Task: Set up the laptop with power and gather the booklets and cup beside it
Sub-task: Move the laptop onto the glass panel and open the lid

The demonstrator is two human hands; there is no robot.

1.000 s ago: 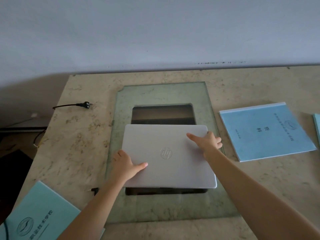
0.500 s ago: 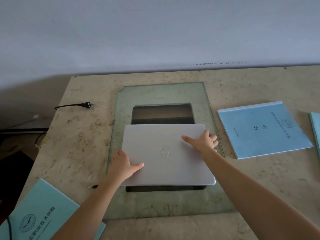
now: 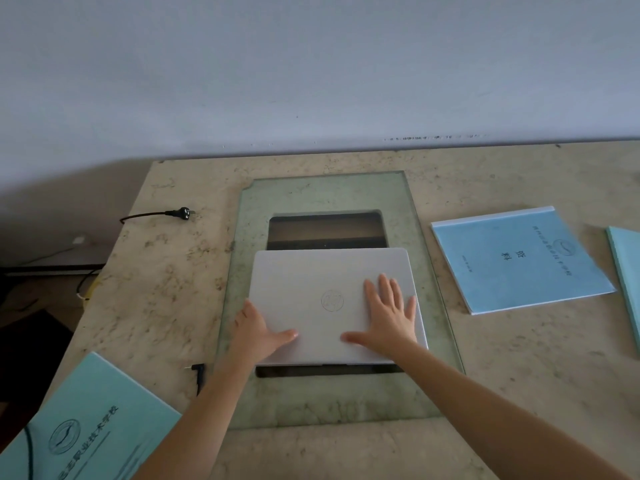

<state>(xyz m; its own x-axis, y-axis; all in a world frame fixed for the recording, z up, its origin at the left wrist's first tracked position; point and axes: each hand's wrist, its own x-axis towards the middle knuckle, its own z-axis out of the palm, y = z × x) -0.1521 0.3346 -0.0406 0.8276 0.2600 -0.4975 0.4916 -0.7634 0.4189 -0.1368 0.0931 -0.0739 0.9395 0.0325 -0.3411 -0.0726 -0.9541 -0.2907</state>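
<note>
A closed silver laptop (image 3: 311,282) lies on the glass pane (image 3: 322,195) in the middle of the stone table. My left hand (image 3: 258,329) grips its near left edge, thumb on the lid. Flat on the lid's right half rests my right hand (image 3: 389,313), fingers spread. A black wall plug (image 3: 181,213) on a cable lies at the far left. A small black charger tip (image 3: 198,370) lies near the laptop's front left corner. A blue booklet (image 3: 519,259) sits to the right, a teal booklet (image 3: 90,424) at the near left. No cup is in view.
Another teal booklet's edge (image 3: 627,282) shows at the far right. A dark rectangular opening (image 3: 325,230) under the glass lies behind the laptop. The table's left edge (image 3: 114,258) drops to a dark floor with cables. A grey wall stands behind.
My right hand has slid from the laptop's far right corner down onto the lid and now lies flat. The left hand keeps its hold; the laptop has shifted slightly nearer.
</note>
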